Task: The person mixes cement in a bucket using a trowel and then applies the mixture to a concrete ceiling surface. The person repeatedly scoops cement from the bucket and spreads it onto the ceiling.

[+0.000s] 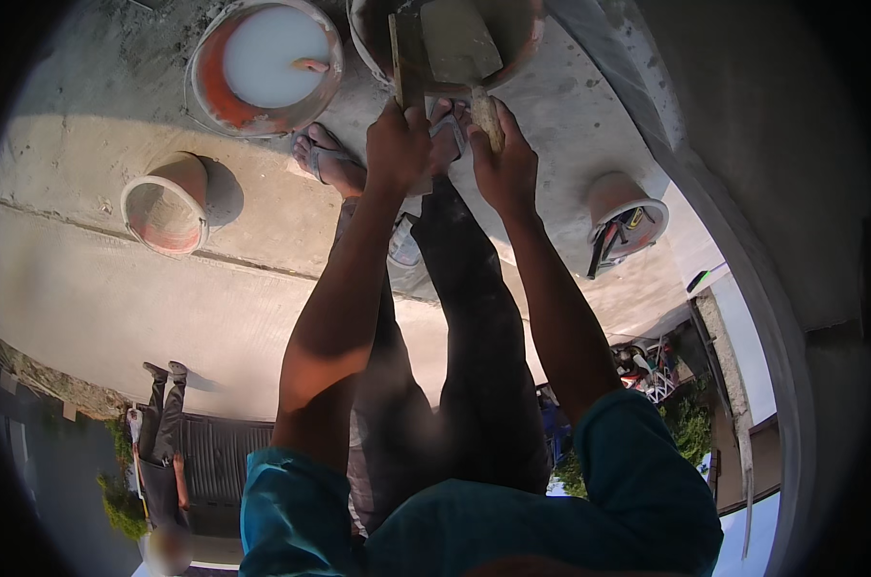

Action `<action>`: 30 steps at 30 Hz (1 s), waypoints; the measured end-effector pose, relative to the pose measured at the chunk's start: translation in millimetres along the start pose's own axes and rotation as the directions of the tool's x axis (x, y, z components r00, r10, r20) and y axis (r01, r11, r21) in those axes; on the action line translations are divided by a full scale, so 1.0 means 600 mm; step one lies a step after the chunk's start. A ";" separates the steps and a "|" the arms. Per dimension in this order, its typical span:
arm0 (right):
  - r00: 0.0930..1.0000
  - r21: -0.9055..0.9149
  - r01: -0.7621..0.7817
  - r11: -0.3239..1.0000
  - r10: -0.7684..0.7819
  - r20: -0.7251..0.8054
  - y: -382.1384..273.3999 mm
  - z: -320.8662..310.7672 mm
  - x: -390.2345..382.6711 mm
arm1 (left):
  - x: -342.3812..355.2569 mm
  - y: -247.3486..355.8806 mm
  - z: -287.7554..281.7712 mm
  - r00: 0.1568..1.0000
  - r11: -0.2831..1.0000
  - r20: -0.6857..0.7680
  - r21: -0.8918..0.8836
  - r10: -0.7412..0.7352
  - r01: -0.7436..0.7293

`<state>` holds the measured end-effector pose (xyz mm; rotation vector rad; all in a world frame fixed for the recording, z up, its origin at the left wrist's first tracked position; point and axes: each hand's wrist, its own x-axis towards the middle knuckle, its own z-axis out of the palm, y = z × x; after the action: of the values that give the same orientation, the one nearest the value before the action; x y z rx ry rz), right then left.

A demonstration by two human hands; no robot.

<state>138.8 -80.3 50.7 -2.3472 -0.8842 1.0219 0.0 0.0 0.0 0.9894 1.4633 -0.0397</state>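
Note:
My left hand [397, 146] is closed round a narrow flat tool [395, 53], seen nearly edge-on, so its exact kind is unclear. My right hand [508, 165] grips the pale, worn handle of a trowel [461, 43]. The trowel's broad grey blade is over the large bucket [534, 50] at the top, which holds grey mortar. Left of it stands another large bucket [204, 87] with whitish, cloudy water and a small reddish thing at the liquid's right side.
A smaller bucket [135, 207] stands at left on the concrete floor [291, 255]. To the right, a bucket [658, 213] holds several hand tools. My sandalled feet [329, 159] are close to the large buckets. A wall edge [705, 192] curves along the right; another person [163, 423] stands at lower left.

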 end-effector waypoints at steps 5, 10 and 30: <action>0.995 -0.101 -0.082 0.992 0.088 0.054 -0.038 -0.027 -0.030 | -0.026 -0.012 0.015 0.999 1.000 -0.007 0.005 -0.031 0.031; 0.971 -0.286 -0.193 0.939 0.224 0.079 -0.036 -0.017 0.014 | -0.034 -0.011 -0.015 0.997 0.994 0.042 -0.083 -0.070 0.073; 0.843 -0.532 0.504 0.680 -0.521 0.132 -0.093 0.084 0.056 | 0.046 -0.206 -0.376 0.943 0.970 -0.308 -0.159 0.128 -0.184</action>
<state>97.1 -11.1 35.4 -2.2768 -1.9063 0.5251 -246.4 66.2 -44.2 0.9845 1.6208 0.3703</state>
